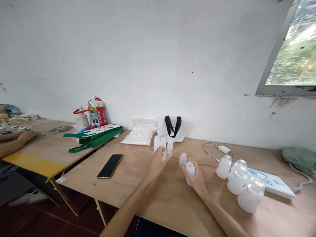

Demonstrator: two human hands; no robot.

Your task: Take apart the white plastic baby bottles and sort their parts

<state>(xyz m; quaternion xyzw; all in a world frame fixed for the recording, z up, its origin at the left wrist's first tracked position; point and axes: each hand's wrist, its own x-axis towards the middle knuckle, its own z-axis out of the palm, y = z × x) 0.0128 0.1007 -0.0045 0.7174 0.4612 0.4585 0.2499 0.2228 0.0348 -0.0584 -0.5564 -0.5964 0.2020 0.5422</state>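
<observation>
My left hand [158, 161] is closed on a small clear cap [167, 154], held just above the wooden table [138, 184]. My right hand [196, 177] is wrapped round a small white bottle [190, 168] that stands upright near the table's middle. A second small bottle [182, 159] lies on the table between the two hands. Three small white bottles [163, 142] stand just behind my left hand. Several larger translucent bottles with domed caps [238, 181] stand grouped to the right of my right hand.
A black phone [110, 166] lies left of my hands. White bags [139, 136] and a white tote with black handles [172, 126] sit against the wall. A power strip [276, 184], charger cable [217, 149], green bag [95, 136]. Another person's arm [14, 141] rests on the left table.
</observation>
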